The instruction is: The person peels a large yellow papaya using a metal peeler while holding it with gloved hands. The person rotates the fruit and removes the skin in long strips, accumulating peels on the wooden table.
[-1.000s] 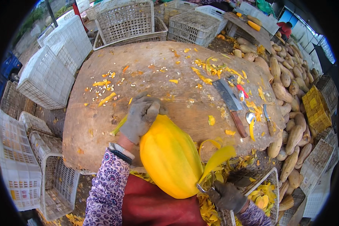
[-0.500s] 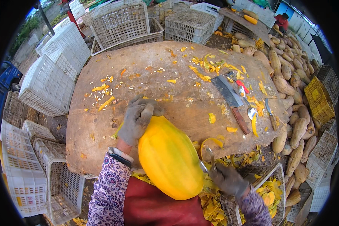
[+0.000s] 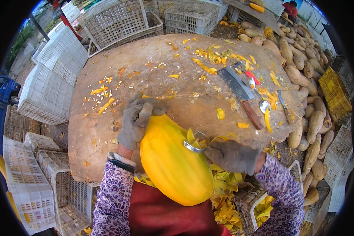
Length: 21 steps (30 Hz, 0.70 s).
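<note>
A large peeled yellow pumpkin (image 3: 173,165) leans between the table's near edge and my red apron, its narrow end pointing away from me. My left hand (image 3: 137,122), in a grey glove, is closed around that far end. In my gloved right hand (image 3: 232,156) is a metal peeler (image 3: 193,147). Its curved blade lies on the pumpkin's upper right side, with a strip of peel curling up at it. Faint green streaks mark the flesh there. The fingers of the right hand partly hide the peeler's handle.
On the wooden table (image 3: 145,78) lie a cleaver (image 3: 235,84), a spoon (image 3: 264,106), a small knife (image 3: 285,108), a red-handled tool (image 3: 251,77), seeds and scraps. Peelings (image 3: 226,212) and a crate (image 3: 247,204) are below right. Whole pumpkins (image 3: 298,74) are heaped right; white crates (image 3: 47,94) stand left.
My right hand has brought the peeler up from the pumpkin's lower right side to its upper right side. The left hand still holds the far end. The view has shifted slightly.
</note>
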Tool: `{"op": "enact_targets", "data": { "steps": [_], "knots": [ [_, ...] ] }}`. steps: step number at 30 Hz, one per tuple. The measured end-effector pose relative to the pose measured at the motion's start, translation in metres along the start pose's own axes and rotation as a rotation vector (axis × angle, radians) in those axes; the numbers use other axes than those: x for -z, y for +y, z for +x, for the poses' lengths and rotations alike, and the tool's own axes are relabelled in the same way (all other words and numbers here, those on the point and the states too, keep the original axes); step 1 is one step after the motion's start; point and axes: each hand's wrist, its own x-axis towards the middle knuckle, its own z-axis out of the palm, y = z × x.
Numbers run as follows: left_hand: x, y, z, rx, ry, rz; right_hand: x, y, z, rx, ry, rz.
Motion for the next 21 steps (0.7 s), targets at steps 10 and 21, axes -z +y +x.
{"op": "enact_targets", "data": {
  "steps": [10,21],
  "knots": [
    [0.0,0.001,0.002,-0.002,-0.018,-0.016,-0.104,0.02,-0.103,-0.054,0.326,0.13],
    [0.0,-0.002,0.001,-0.022,-0.024,-0.014,-0.104,0.029,-0.099,-0.13,0.425,0.398]
  ]
}}
